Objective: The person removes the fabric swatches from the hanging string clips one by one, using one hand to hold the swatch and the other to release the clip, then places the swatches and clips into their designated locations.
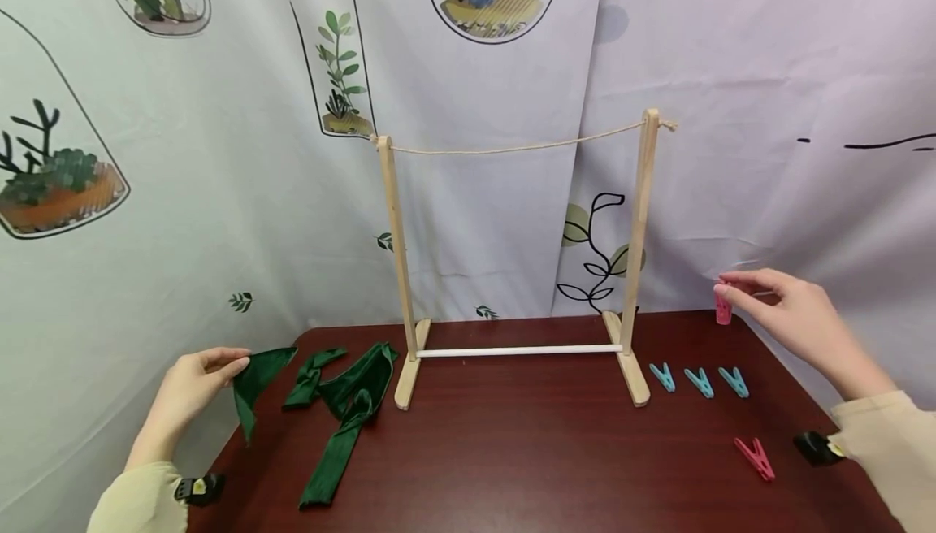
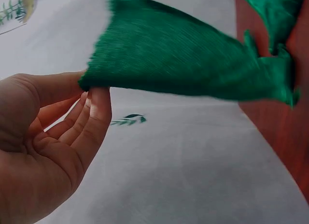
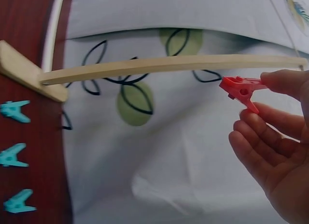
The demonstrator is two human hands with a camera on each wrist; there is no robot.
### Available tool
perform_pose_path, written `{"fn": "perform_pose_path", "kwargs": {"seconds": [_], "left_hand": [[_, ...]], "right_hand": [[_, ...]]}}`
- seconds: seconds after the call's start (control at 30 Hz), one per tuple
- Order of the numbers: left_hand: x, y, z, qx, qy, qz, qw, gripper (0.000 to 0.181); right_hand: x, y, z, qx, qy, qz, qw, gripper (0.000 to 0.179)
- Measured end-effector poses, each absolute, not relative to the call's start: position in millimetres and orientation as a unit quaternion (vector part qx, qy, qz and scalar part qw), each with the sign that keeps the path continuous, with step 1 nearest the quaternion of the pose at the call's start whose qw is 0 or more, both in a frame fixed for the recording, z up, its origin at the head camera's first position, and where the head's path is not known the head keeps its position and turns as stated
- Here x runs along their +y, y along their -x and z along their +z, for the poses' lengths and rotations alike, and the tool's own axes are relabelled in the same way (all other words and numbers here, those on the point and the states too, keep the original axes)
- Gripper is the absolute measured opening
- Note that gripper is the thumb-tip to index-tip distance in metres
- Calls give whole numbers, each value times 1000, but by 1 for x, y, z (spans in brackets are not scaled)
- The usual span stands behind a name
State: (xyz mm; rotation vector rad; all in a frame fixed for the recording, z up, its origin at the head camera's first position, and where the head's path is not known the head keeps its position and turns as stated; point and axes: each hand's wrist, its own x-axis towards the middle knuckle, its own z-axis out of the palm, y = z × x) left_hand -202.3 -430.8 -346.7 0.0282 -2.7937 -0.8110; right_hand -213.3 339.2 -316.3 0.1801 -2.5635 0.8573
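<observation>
My left hand point(image 1: 186, 395) pinches a corner of a dark green cloth point(image 1: 257, 379) between thumb and fingers, above the table's left edge. In the left wrist view the cloth point(image 2: 169, 50) hangs away from the fingertips, finely ribbed and narrowing toward its far end. At the right, my right hand point(image 1: 800, 326) holds a pink clothespin point(image 1: 723, 311) up by its handle ends, over the table's back right corner. The right wrist view shows thumb and a finger on the handles of this clothespin point(image 3: 244, 91).
A wooden stand with two posts point(image 1: 638, 232), a string point(image 1: 512, 150) across the top and a white rod point(image 1: 519, 350) below stands mid-table. More green cloth point(image 1: 361, 383) lies left of it. Three blue clothespins point(image 1: 699, 383) and a pink clothespin point(image 1: 756, 458) lie at the right.
</observation>
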Motion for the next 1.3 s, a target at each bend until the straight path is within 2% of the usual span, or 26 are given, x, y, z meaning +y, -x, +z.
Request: {"fn": "perform_pose_path", "kwargs": {"seconds": [0.53,0.93,1.3], "left_hand": [[-439,201,-405,-954,-34,-296,27,32],[-427,213,-438,-950,-40,-308,26,25],[-419,228,-465,-948,-35,-317,4,26]], "right_hand": [[344,202,-372,-933,-69,284,211,38],[341,200,-403,-945,-60,288,142,49],[340,202,-434,-951,-58,280,117,47]]}}
